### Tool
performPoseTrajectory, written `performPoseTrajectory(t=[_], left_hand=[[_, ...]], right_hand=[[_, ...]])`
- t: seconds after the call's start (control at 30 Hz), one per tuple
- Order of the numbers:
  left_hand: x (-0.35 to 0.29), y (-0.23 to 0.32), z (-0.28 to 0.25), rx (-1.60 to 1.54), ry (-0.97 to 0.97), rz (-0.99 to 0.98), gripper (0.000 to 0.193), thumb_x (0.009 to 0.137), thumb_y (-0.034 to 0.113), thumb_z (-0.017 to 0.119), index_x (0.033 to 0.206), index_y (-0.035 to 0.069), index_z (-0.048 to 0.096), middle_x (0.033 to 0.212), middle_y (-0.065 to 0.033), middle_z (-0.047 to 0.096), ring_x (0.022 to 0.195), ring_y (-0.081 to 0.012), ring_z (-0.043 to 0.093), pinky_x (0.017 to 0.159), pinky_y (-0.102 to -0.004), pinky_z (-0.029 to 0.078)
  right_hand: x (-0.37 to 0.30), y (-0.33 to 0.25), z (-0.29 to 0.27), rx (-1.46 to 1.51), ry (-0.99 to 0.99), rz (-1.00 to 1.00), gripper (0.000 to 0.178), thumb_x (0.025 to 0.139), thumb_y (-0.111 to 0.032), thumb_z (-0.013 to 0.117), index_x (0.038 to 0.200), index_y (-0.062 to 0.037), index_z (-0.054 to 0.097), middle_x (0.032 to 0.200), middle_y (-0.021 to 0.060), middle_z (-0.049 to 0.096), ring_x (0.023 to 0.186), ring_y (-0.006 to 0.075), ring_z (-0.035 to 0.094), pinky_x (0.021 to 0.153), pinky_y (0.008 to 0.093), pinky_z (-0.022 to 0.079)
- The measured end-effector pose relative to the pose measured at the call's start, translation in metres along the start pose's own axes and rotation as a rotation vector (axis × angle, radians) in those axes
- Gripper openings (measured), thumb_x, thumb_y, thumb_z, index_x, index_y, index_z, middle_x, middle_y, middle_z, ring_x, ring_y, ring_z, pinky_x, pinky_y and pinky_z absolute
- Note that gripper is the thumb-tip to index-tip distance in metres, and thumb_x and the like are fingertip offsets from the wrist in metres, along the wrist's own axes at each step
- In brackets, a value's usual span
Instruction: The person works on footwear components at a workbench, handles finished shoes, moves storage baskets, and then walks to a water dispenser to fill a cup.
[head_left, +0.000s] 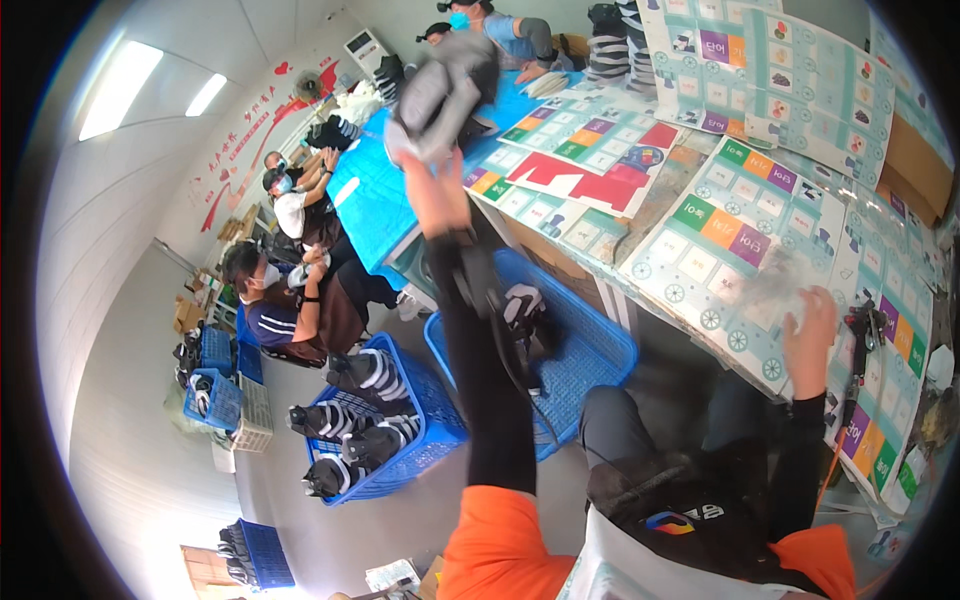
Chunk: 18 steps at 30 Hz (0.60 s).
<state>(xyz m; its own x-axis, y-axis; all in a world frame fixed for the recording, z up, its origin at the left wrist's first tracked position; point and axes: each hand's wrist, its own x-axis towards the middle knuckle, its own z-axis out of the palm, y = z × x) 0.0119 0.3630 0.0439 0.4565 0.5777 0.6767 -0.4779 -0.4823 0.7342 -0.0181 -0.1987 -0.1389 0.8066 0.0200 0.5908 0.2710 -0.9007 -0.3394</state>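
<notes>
My left arm reaches far out over the table's left side. At its end my left hand (437, 190) grips a grey and black shoe (455, 80), smeared by motion, by its lower end. On the right, my right hand (812, 340) lies at the table's near side, fingers bent and slightly apart, with nothing seen in them. Close to its fingertips is a blurred whitish patch (772, 290) I cannot make out. Printed sheets with coloured squares (720, 250) cover the tabletop there. A black-handled tool (862, 335) lies to the right of that hand.
A blue basket (590, 375) holding a shoe stands below the table's edge. Another blue basket (440, 440) with several black-and-white shoes is left of it. Co-workers sit at left (285, 300) and behind the blue-covered table (365, 205). Stacked shoes (607, 50) stand at the back.
</notes>
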Motion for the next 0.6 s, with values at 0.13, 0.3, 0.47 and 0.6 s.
performPoseTrajectory(t=[0.13, 0.3, 0.47, 0.6], left_hand=[[0.076, 0.003, 0.016, -0.293, 0.183, 0.049, 0.065, 0.105, 0.03, 0.062, 0.154, 0.002, 0.029, 0.152, -0.0166, 0.038, 0.128, -0.0322, 0.055, 0.1, -0.0442, 0.053], [-0.008, -0.108, -0.028, 0.218, 0.175, 0.068, 0.045, 0.102, 0.017, 0.063, 0.139, -0.003, 0.048, 0.124, -0.013, 0.063, 0.103, -0.0238, 0.065, 0.087, -0.0368, 0.054], [-0.25, -0.276, -0.099, 0.854, -1.023, -0.234, 0.044, 0.086, 0.037, 0.074, 0.115, 0.004, 0.069, 0.11, -0.0231, 0.07, 0.105, -0.0428, 0.067, 0.09, -0.0471, 0.054], [-0.485, -0.328, -0.136, 0.835, -1.602, -0.568, 0.08, 0.08, 0.049, 0.079, 0.143, 0.007, 0.056, 0.128, -0.0251, 0.067, 0.117, -0.0412, 0.066, 0.101, -0.0474, 0.052]], right_hand=[[-0.005, -0.05, 0.011, 0.226, -0.017, -0.084, 0.038, 0.082, 0.002, 0.07, 0.119, -0.0063, 0.064, 0.136, 0.0167, 0.054, 0.131, 0.0397, 0.05, 0.11, 0.0472, 0.04], [-0.005, -0.101, 0.019, 0.316, -0.2, -0.131, 0.029, 0.082, 0.006, 0.068, 0.109, -0.0049, 0.066, 0.132, 0.0157, 0.055, 0.135, 0.039, 0.048, 0.111, 0.0457, 0.039], [0.004, -0.117, 0.04, 0.321, -0.212, -0.229, 0.028, 0.083, 0.004, 0.068, 0.11, -0.0048, 0.067, 0.134, 0.0154, 0.056, 0.139, 0.0382, 0.045, 0.113, 0.0465, 0.035], [-0.003, -0.122, 0.07, 0.317, -0.209, -0.282, 0.028, 0.082, 0.003, 0.069, 0.109, -0.0044, 0.067, 0.135, 0.0147, 0.055, 0.139, 0.0384, 0.045, 0.114, 0.0474, 0.034]])
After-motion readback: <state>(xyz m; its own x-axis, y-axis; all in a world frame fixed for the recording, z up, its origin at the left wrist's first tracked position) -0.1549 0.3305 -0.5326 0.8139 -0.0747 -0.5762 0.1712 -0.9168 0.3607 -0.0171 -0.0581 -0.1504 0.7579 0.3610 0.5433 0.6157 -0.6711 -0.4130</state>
